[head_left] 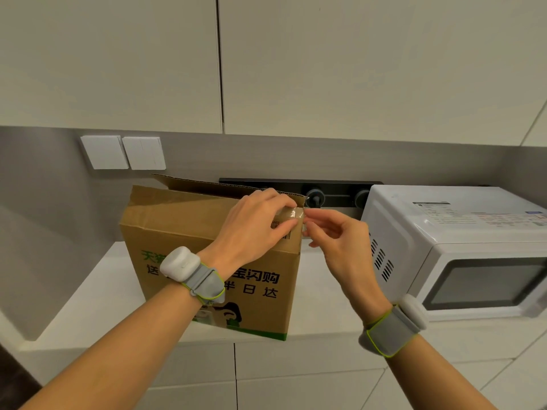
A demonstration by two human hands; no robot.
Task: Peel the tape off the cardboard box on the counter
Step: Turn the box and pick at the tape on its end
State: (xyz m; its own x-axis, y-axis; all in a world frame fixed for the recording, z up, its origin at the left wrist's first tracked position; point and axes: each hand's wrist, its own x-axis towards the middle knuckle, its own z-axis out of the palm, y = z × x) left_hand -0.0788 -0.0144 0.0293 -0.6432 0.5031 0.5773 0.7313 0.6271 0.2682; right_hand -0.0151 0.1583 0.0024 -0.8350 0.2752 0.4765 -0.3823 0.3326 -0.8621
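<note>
A brown cardboard box (183, 226) with green and black print stands on the white counter (97, 291), its top flaps partly raised. My left hand (251, 229) presses flat on the box's upper right front, fingers straight, by a label. A strip of clear shiny tape (293, 215) wraps the box's top right corner. My right hand (334, 232) is just right of that corner and pinches the tape's edge between thumb and fingertips.
A white microwave (461, 250) stands on the counter close to the right of the box. On the wall behind run a black socket rail (334, 187) and two white switches (124, 152). Pale upper cabinets (266, 69) hang overhead. Drawer fronts lie below the counter edge.
</note>
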